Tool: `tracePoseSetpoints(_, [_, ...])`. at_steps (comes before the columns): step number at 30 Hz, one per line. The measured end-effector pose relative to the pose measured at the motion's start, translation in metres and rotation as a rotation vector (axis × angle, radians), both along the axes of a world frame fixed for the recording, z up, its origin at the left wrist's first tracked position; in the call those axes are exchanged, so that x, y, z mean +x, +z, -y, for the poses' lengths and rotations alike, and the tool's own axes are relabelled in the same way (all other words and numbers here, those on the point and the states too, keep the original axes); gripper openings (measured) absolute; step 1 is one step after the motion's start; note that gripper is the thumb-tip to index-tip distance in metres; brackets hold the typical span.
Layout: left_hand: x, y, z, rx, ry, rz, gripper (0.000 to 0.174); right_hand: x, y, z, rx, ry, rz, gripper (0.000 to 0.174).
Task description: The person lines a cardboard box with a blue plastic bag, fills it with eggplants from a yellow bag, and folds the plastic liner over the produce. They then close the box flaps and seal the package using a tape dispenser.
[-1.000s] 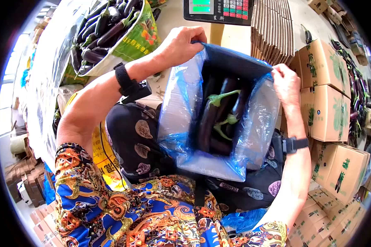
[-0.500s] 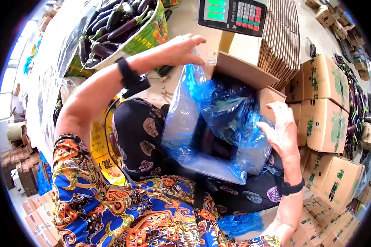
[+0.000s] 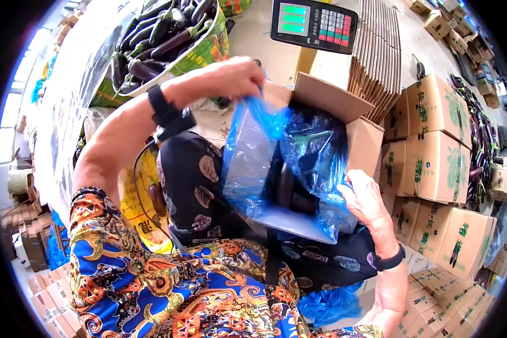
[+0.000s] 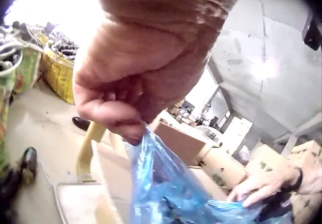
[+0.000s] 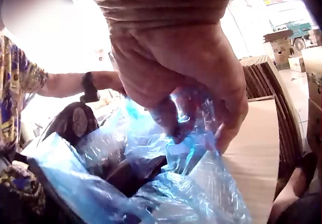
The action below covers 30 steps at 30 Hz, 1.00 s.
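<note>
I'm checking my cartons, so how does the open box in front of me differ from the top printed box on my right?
The open box has raised flaps; the printed box looks closed. Blue liner covers parts of the open box, while none shows on the printed box. The printed box carries green markings; the open box's bare flaps look plain. Both are brown cardboard.

Blue bag (image 3: 276, 125), dark purple eggplants (image 3: 285, 190)
</note>
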State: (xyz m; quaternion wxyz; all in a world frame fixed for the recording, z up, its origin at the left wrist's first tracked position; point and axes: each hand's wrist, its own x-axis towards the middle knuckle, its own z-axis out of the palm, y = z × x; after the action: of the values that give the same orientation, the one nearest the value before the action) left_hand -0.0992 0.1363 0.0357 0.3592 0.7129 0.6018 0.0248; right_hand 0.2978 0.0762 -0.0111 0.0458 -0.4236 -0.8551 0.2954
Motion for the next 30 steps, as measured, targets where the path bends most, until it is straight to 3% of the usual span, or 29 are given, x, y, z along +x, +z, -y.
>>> tracePoseSetpoints(2, [0.041, 0.034, 0.044, -0.321, -0.164, 0.352, 0.018, -0.004, 0.004, 0.006, -0.071, -0.057, 0.016, 0.034])
tracePoseSetpoints(4, [0.077, 0.042, 0.083, -0.224, -0.526, 0.570, 0.016, -0.006, 0.008, 0.012, -0.176, -0.039, 0.150, 0.035])
tracePoseSetpoints(7, [0.093, 0.056, 0.105, -0.288, -0.473, 0.596, 0.019, 0.002, 0.004, 0.027, -0.223, 0.067, 0.203, 0.028])
tracePoseSetpoints(9, [0.085, 0.038, 0.109, 0.042, -0.196, 0.364, 0.022, 0.008, 0.011, 0.037, -0.302, 0.153, 0.180, 0.030])
tracePoseSetpoints(10, [0.079, 0.030, 0.107, 0.234, -0.153, 0.282, 0.028, 0.012, 0.014, 0.040, -0.340, 0.102, 0.070, 0.030])
tracePoseSetpoints(12, [0.063, 0.024, 0.111, 0.225, -0.043, 0.273, 0.048, 0.021, 0.026, 0.046, -0.423, 0.000, -0.151, 0.031])
tracePoseSetpoints(13, [0.054, 0.014, 0.119, 0.203, 0.015, 0.289, 0.058, 0.015, 0.042, 0.054, -0.391, -0.222, -0.052, 0.037])
tracePoseSetpoints(14, [0.045, -0.001, 0.129, 0.222, -0.022, 0.251, 0.075, 0.027, 0.030, 0.059, -0.237, -0.211, -0.044, 0.041])
tracePoseSetpoints(15, [0.044, -0.011, 0.142, 0.194, -0.039, 0.178, 0.078, 0.043, 0.015, 0.063, -0.081, -0.199, -0.033, 0.046])
tracePoseSetpoints(18, [0.045, -0.034, 0.170, -0.106, -0.215, 0.166, 0.070, 0.052, 0.018, 0.072, -0.414, -0.232, 0.062, 0.053])
tracePoseSetpoints(19, [0.040, -0.048, 0.178, -0.093, -0.304, 0.158, 0.062, 0.051, 0.021, 0.076, -0.511, -0.230, 0.102, 0.053])
tracePoseSetpoints(21, [0.047, -0.057, 0.192, -0.010, -0.207, 0.096, 0.042, 0.047, 0.015, 0.088, -0.417, -0.214, 0.041, 0.048])
tracePoseSetpoints(24, [0.051, -0.067, 0.182, -0.358, -0.214, 0.497, 0.022, 0.045, -0.019, 0.104, -0.234, -0.275, -0.001, 0.035])
tracePoseSetpoints(25, [0.064, -0.029, 0.166, -0.659, -0.083, 0.323, 0.015, 0.042, -0.025, 0.102, -0.242, -0.252, -0.006, 0.026])
tracePoseSetpoints(27, [0.060, -0.017, 0.158, -0.727, 0.028, 0.705, 0.015, 0.058, -0.053, 0.105, -0.237, -0.091, 0.085, 0.018])
tracePoseSetpoints(29, [0.068, 0.007, 0.146, -0.625, 0.142, 0.730, 0.017, 0.046, -0.004, 0.086, -0.907, -0.233, -0.200, 0.017])
tracePoseSetpoints(30, [0.070, 0.008, 0.145, -0.633, 0.259, 0.836, 0.018, 0.051, 0.019, 0.081, -1.046, -0.389, -0.280, 0.016])
